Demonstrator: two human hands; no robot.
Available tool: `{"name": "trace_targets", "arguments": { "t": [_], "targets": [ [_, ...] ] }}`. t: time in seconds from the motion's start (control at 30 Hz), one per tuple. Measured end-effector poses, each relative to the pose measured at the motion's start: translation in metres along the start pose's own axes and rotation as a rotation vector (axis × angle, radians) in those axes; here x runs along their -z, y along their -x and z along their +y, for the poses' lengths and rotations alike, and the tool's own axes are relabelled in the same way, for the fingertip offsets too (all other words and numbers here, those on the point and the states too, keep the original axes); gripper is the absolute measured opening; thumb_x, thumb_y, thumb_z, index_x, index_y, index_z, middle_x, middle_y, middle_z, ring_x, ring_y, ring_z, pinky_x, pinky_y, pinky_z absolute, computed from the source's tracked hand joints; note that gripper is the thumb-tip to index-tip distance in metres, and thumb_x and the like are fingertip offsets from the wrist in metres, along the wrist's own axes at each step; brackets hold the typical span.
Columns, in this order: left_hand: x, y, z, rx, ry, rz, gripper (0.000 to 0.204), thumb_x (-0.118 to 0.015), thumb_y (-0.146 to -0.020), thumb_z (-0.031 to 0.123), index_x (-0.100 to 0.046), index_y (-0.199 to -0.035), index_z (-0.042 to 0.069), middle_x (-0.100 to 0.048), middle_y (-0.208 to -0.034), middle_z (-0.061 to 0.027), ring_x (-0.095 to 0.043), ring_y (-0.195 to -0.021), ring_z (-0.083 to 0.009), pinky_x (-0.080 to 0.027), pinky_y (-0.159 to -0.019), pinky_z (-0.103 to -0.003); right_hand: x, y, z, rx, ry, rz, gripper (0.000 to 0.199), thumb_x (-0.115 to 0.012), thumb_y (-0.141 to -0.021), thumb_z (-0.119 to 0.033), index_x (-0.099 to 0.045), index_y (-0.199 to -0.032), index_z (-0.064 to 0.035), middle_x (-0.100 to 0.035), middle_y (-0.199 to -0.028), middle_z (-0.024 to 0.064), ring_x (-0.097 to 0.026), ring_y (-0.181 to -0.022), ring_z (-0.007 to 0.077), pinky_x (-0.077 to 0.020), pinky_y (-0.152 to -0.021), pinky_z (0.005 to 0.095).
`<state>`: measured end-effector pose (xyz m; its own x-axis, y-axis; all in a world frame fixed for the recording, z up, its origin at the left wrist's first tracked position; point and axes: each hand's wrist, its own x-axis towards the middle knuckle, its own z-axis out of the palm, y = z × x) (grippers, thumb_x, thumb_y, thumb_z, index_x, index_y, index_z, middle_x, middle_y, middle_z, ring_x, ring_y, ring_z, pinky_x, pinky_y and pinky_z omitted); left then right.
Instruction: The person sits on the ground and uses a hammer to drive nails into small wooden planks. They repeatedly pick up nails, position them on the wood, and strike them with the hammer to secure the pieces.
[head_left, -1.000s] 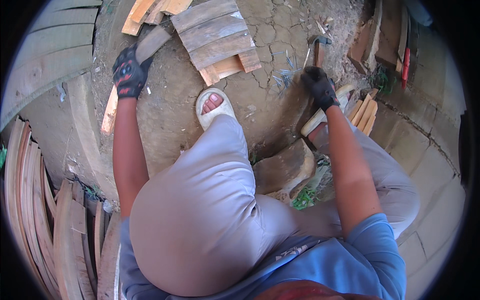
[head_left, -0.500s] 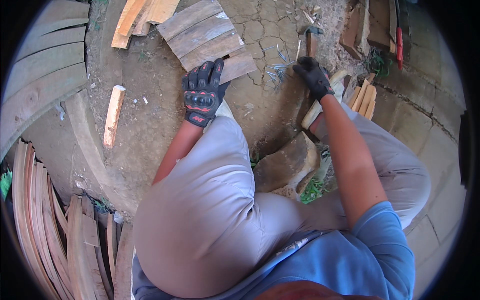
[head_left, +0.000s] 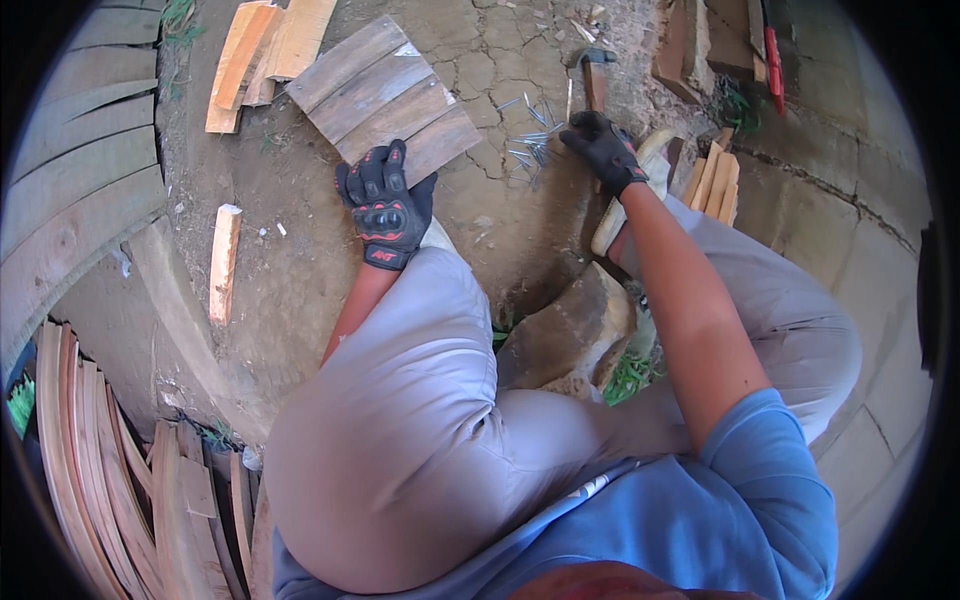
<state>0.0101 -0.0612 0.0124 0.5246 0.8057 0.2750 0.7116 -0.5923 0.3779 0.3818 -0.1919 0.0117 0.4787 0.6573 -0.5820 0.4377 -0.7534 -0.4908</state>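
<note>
Several weathered boards lie side by side as a square wooden panel (head_left: 375,85) on the ground ahead. My left hand (head_left: 385,205), in a black glove with red trim, has its fingers bent over the near corner of the nearest board (head_left: 445,145); its thumb is beside that board's edge. My right hand (head_left: 605,150), also gloved, is closed around the handle of a claw hammer (head_left: 596,80) lying on the ground, its head pointing away from me. The palm hides the lower handle. Loose nails (head_left: 535,135) are scattered between the panel and the hammer.
Pale offcuts (head_left: 270,50) lie beyond the panel, and one short wood strip (head_left: 225,262) lies left. Stacked planks (head_left: 100,440) fill the lower left. A rock (head_left: 570,330) sits between my legs. Wood pieces (head_left: 715,180) and a red-handled tool (head_left: 774,70) are at right.
The dark gap beside the nearest board has closed, and that board now lines up with the others. The whole view has shifted slightly; my right hand stays at the hammer.
</note>
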Motion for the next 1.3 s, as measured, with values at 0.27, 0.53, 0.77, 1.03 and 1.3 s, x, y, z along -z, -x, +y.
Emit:
{"name": "trace_targets", "arguments": {
  "t": [0.27, 0.53, 0.77, 1.03, 1.3],
  "targets": [
    [0.005, 0.001, -0.006, 0.145, 0.127, 0.022, 0.092, -0.093, -0.077, 0.057, -0.057, -0.147, 0.008, -0.059, -0.138, -0.0168, -0.053, -0.134, -0.0411, -0.035, -0.117, -0.065, 0.008, 0.006, -0.027, -0.011, 0.106, -0.012, 0.068, -0.077, -0.092, -0.055, -0.068, -0.14, -0.0075, -0.075, -0.134, 0.0198, -0.071, -0.127, 0.0343, -0.0523, -0.111, 0.0422],
    [0.001, 0.004, 0.0, 0.293, 0.125, 0.076, 0.115, -0.096, -0.07, 0.064, -0.047, -0.156, 0.005, -0.052, -0.146, -0.0247, -0.048, -0.137, -0.0488, -0.036, -0.115, -0.065, 0.007, 0.002, -0.012, -0.005, 0.08, -0.016, 0.067, -0.078, -0.091, -0.056, -0.068, -0.139, -0.0093, -0.075, -0.131, 0.0173, -0.072, -0.125, 0.032, -0.0524, -0.11, 0.0404],
    [0.002, 0.002, 0.004, 0.247, 0.114, 0.036, 0.113, -0.094, -0.074, 0.065, -0.045, -0.157, 0.006, -0.05, -0.146, -0.0248, -0.048, -0.135, -0.0488, -0.039, -0.111, -0.066, 0.005, -0.001, 0.01, 0.027, 0.071, 0.022, 0.058, -0.077, -0.094, -0.05, -0.07, -0.136, -0.0094, -0.076, -0.127, 0.0181, -0.072, -0.121, 0.0351, -0.0541, -0.106, 0.0427],
    [0.002, 0.005, -0.004, 0.238, 0.071, 0.017, 0.111, -0.092, -0.075, 0.067, -0.045, -0.157, 0.008, -0.05, -0.146, -0.0231, -0.049, -0.134, -0.0478, -0.041, -0.109, -0.064, -0.043, 0.035, -0.052, 0.25, 0.383, 0.145, 0.027, -0.067, -0.101, -0.032, -0.077, -0.12, -0.0153, -0.075, -0.117, 0.0161, -0.071, -0.114, 0.0391, -0.0562, -0.097, 0.0519],
    [0.003, 0.005, -0.003, 0.242, 0.107, 0.004, 0.11, -0.096, -0.074, 0.058, -0.045, -0.157, 0.007, -0.047, -0.15, -0.0261, -0.043, -0.139, -0.0502, -0.037, -0.115, -0.066, -0.05, 0.035, -0.049, 0.437, 0.513, 0.113, 0.023, -0.067, -0.102, -0.027, -0.081, -0.112, -0.0131, -0.075, -0.118, 0.0149, -0.07, -0.113, 0.0386, -0.0557, -0.096, 0.0522]
  ]
}}
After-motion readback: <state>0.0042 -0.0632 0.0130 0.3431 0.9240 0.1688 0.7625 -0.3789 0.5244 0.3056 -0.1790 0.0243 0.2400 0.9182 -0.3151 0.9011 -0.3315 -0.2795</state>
